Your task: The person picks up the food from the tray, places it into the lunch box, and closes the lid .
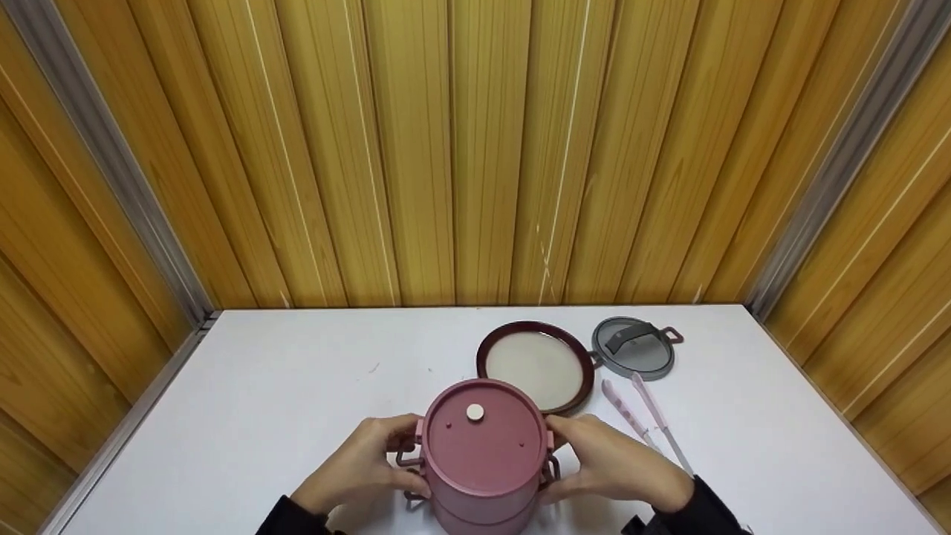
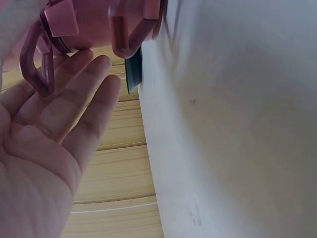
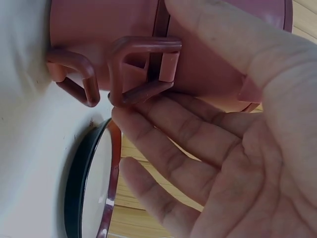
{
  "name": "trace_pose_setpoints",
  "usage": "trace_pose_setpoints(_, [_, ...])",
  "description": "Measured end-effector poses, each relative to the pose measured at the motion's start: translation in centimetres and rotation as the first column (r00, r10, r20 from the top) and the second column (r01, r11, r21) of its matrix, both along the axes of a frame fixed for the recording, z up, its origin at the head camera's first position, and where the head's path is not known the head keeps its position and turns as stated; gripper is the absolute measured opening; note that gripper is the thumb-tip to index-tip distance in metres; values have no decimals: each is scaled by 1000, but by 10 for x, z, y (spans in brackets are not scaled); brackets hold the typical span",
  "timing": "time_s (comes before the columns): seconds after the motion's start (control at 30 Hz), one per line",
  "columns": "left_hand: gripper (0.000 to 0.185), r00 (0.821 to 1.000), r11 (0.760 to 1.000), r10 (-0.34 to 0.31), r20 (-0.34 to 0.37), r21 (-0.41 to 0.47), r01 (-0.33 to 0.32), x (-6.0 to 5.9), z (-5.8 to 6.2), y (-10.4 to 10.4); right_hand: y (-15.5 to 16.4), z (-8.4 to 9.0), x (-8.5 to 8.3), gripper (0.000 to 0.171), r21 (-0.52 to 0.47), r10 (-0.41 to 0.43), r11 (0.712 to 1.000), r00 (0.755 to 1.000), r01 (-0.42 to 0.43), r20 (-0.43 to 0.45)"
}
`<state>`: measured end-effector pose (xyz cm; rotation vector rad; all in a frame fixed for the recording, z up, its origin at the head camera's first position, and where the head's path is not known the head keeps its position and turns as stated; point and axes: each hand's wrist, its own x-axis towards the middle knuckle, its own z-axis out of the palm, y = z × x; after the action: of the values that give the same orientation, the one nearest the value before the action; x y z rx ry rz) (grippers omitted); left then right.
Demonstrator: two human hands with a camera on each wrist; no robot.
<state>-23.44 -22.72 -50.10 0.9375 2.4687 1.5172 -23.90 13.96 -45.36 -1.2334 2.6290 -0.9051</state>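
A pink stacked pot (image 1: 479,509) with a flat lid (image 1: 490,461) and a white knob (image 1: 475,412) stands at the front of the table. Its looped side handles (image 3: 119,74) show in two tiers. From the left, my left hand (image 1: 364,461) holds the pot's side, thumb in front and fingers behind, around the handles. My right hand (image 1: 617,461) grips the opposite side the same way. In the right wrist view the thumb lies along the pot wall, while the fingers reach past a handle. The left wrist view shows the left fingers (image 2: 74,104) fairly straight beside a handle.
Directly behind the pot lies a dark red-rimmed pan (image 1: 535,364) with a pale inside. A grey round lid (image 1: 634,349) with a dark strap sits at the back right. Two pink-handled knives (image 1: 654,409) lie near my right hand. Wood-look panels (image 1: 483,148) enclose the white table (image 1: 260,416).
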Motion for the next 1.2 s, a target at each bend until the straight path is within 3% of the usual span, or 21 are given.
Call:
trace_pose_setpoints(0.23, [65,999,1000,1,40,9,-1,-4,-2,1,6,-6,3,56,-47,0,999,1000,0,-12])
trace_pose_setpoints(0.4, [64,1000,999,21,14,-39,-20,-4,-3,1,8,-10,1,56,-42,1,999,1000,-2,-13])
trace_pose_setpoints(0.67, [42,999,992,39,-38,-119,-43,-1,-3,-2,11,-12,-2,37,3,7,1000,1000,-7,0])
trace_pose_setpoints(0.8, [32,998,991,51,-37,-124,-55,0,-2,-1,11,-11,-4,28,22,-2,1000,1000,3,-24])
trace_pose_setpoints(0.97, [21,998,992,54,-35,-115,-57,2,-2,0,12,-13,-6,21,6,20,1000,1000,-20,5])
trace_pose_setpoints(1.2, [15,998,992,45,-44,-117,-50,3,-1,1,13,-17,-9,24,-34,79,996,997,-78,12])
